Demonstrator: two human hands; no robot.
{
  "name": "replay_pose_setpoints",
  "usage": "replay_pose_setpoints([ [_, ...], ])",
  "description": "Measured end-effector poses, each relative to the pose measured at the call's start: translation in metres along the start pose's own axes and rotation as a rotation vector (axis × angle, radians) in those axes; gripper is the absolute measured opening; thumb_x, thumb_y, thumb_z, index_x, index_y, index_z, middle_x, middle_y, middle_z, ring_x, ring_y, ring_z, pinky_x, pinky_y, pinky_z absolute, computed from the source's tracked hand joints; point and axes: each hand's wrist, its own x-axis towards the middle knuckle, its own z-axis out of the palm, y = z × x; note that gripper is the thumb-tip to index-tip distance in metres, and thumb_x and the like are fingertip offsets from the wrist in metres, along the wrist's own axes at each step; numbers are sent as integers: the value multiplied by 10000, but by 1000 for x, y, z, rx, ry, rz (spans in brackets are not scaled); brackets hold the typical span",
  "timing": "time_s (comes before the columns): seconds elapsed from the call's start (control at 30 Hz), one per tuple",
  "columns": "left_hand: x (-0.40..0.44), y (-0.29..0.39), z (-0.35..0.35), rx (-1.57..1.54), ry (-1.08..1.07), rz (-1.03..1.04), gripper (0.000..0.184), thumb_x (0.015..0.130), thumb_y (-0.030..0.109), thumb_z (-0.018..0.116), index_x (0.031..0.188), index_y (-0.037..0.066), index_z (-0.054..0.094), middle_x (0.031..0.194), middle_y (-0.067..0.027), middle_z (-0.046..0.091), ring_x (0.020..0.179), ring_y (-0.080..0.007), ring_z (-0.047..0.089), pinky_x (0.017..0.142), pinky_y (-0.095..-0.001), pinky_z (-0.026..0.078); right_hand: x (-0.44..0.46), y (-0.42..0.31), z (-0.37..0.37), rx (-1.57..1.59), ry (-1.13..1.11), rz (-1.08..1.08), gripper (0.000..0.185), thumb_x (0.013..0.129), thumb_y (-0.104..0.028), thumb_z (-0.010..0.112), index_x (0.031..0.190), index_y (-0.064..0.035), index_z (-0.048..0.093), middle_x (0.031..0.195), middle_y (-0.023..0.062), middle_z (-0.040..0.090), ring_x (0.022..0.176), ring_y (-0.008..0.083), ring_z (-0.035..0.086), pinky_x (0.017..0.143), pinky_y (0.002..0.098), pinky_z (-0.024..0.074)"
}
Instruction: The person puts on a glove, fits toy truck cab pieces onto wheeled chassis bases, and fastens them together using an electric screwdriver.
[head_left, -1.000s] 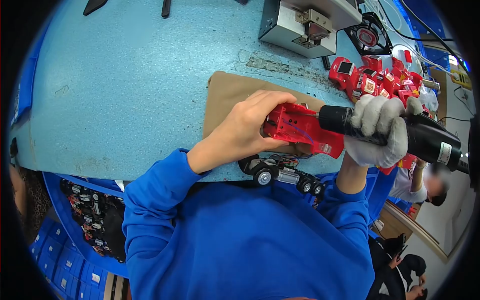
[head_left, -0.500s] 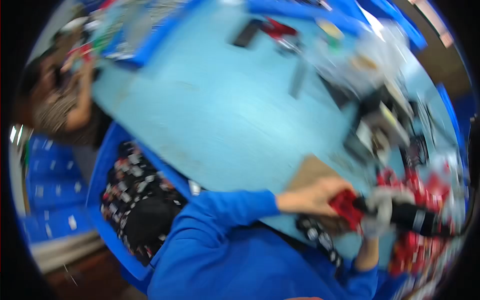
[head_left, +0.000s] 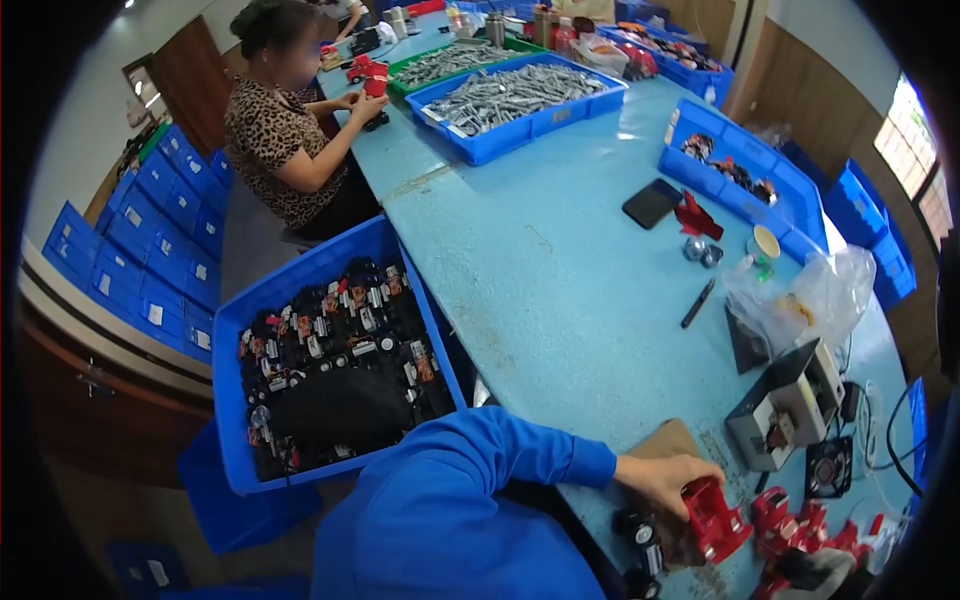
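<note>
- Red plastic toy-truck shell [head_left: 715, 522] is in the left hand [head_left: 668, 482], over the right part of the tan pad [head_left: 668, 441]; whether it rests there I cannot tell.
- The bare left fingers are closed around one end of the shell.
- The gloved right hand [head_left: 832, 575] is cut off by the lower edge beside a black tool [head_left: 798, 568]; I cannot tell how tightly it is closed.
- With only one end gripped, the shell could twist if something pushes on the other.
- The wheeled chassis [head_left: 652, 557] lies near the table edge, so a brush from the blue sleeve [head_left: 530, 450] might knock it off.
- Other red shells [head_left: 790, 520] crowd close by; swinging the held one could scuff them.
</note>
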Motion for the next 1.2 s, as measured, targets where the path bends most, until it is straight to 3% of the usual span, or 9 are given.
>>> replay_pose_setpoints([
  [0.07, -2, 3, 1, 85, 88, 78, 674, 664, 204, 760, 1214, 9, 424, 966, -144, 588, 877, -245, 598, 789, -322, 485, 9, 13, -60, -359, -64, 108, 553, 767, -305, 725, 1174, -16, 485, 739, 113, 635, 370, 225, 471, 350, 247, 413],
  [0.1, -2, 7, 1, 102, 87, 42, 703, 667, 235, 773, 1228, 12, 414, 997, -149, 594, 910, -249, 602, 798, -328, 486, 2, 48, -111, -149, -39, 470, 383, 800, -174, 650, 1118, -10, 515, 701, 56, 571, 438, 151, 460, 426, 242, 402],
  [0.17, 1, 8, -5, 93, 3, -71, 673, 668, 281, 788, 1196, 18, 465, 1061, -151, 603, 963, -252, 605, 829, -338, 485, -45, 39, -105, -820, -242, 520, 287, 802, -88, 629, 1071, 3, 590, 709, -5, 540, 607, 97, 499, 578, 258, 430],
  [0.33, 6, 10, 2, 80, -26, -251, 650, 676, 147, 804, 1224, 31, 474, 1147, -99, 582, 1054, -168, 566, 927, -306, 457, -117, 55, -119, -1010, -591, 631, 475, 725, -250, 710, 1121, -35, 558, 921, 220, 632, 875, 391, 606, 726, 396, 496],
  [0.47, 5, -1, 5, -38, -11, -261, 667, 660, 74, 801, 1236, 12, 470, 1149, -99, 583, 1069, -167, 557, 945, -301, 443, -128, 55, -119, -1187, -643, 731, 600, 718, -361, 727, 1176, -36, 515, 883, 217, 624, 834, 374, 608, 716, 417, 482],
  [0.67, -5, -3, 11, 9, 61, -189, 696, 650, 57, 802, 1257, -7, 469, 1167, -101, 579, 1090, -172, 545, 962, -307, 424, -169, 3, -125, -614, -425, 406, 631, 718, -361, 744, 1167, 9, 499, 1116, 178, 527, 1063, 341, 505, 916, 407, 406],
  [0.93, 3, 62, -21, 593, -95, 205, 723, 551, 84, 814, 1213, 34, 530, 1134, -143, 570, 1043, -297, 546, 899, -374, 433, -254, -24, -49, -353, -250, 344, 444, 589, 93, 649, 998, -63, 577, 933, 108, 602, 885, 334, 597, 785, 387, 492],
  [1.07, -9, 173, -32, 1251, -432, 174, 685, 518, 11, 721, 1184, 50, 563, 1029, -118, 517, 944, -306, 493, 800, -410, 429, -252, -20, -6, -357, -515, -90, 263, 691, -152, 612, 953, -169, 600, 1036, 21, 579, 968, 213, 563, 836, 404, 448],
  [1.2, -61, 160, -32, 1712, -751, 60, 449, 726, 151, 528, 1139, -25, 518, 1041, -134, 520, 1011, -265, 481, 854, -372, 392, -254, -5, 63, -313, -606, -229, 227, 683, -169, 605, 909, -189, 610, 1037, -2, 579, 968, 182, 552, 798, 377, 439],
])
